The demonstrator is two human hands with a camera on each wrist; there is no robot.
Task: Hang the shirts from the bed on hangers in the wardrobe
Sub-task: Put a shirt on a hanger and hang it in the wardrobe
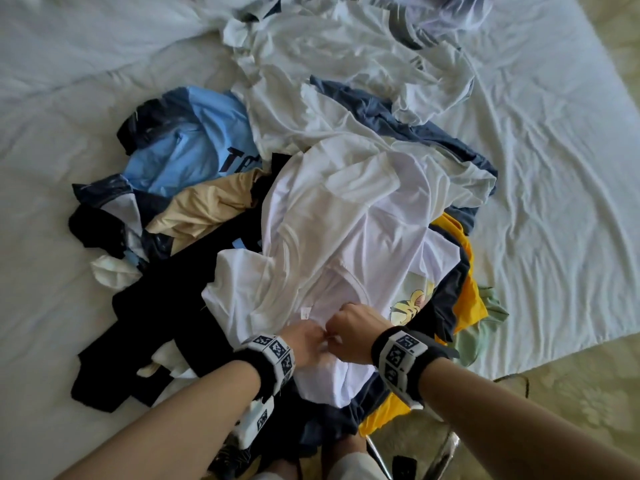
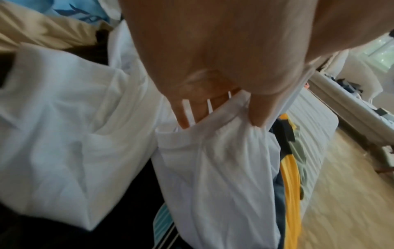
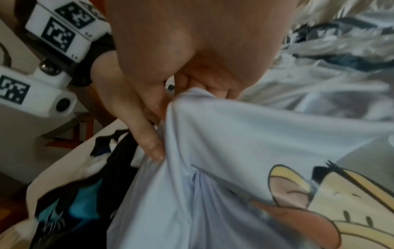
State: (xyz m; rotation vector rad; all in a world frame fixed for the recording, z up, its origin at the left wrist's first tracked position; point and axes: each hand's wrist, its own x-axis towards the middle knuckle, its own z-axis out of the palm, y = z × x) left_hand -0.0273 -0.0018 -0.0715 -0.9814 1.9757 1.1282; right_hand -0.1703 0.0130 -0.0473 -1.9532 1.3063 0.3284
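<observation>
Gripping the same bunch of cloth, the left hand (image 1: pixel 306 342) and the right hand (image 1: pixel 349 332) sit knuckle to knuckle at the near edge of the pile, both with fingers curled tight into a white shirt (image 1: pixel 332 237) that carries a cartoon print (image 1: pixel 412 303) on its front. In the left wrist view the thumb and fingers (image 2: pixel 259 114) pinch a hemmed edge of the fabric, and in the right wrist view the fingers (image 3: pixel 149 139) gather a fold just beside the print. The hands seem set so close together in order to find one edge of the garment, probably the neck opening near the small label (image 1: pixel 304 312), and work apart from there; that reads as the start of separating this shirt from the heap.

The shirt lies on top, draped over a black garment (image 1: pixel 156 323) to the left and a yellow one (image 1: pixel 467 292) with dark trim to the right, so it should lift away without dragging much else. Beyond it sit a beige shirt (image 1: pixel 204 206) and a light blue shirt (image 1: pixel 197 147) with dark lettering, then more white shirts (image 1: pixel 346 64) heaped toward the far side. All of it rests on the bed (image 1: pixel 69 133), whose white sheet is wrinkled around the pile. No hanger or wardrobe shows here, so the hanging itself is not yet begun for this shirt.
</observation>
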